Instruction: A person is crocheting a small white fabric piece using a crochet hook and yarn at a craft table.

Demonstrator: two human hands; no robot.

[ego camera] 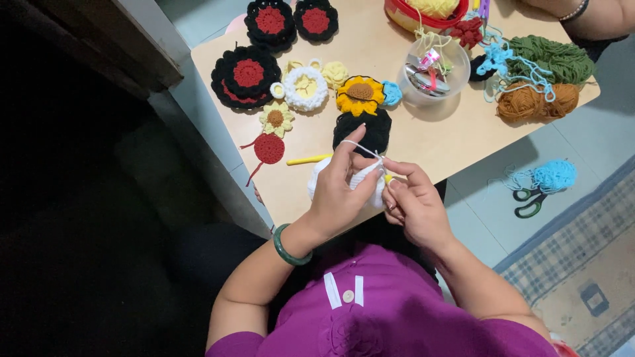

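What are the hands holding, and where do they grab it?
The left hand holds a white crochet piece by its edge, white yarn over one finger. The right hand pinches a yellow-tipped hook near that end.

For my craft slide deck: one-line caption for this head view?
Left hand and right hand work white yarn over a table of crocheted flowers.

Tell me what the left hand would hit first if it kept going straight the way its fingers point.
The left hand points up the table from the white crochet piece it holds. First in that line is probably the black crocheted piece, then the sunflower piece; height above the table is unclear.
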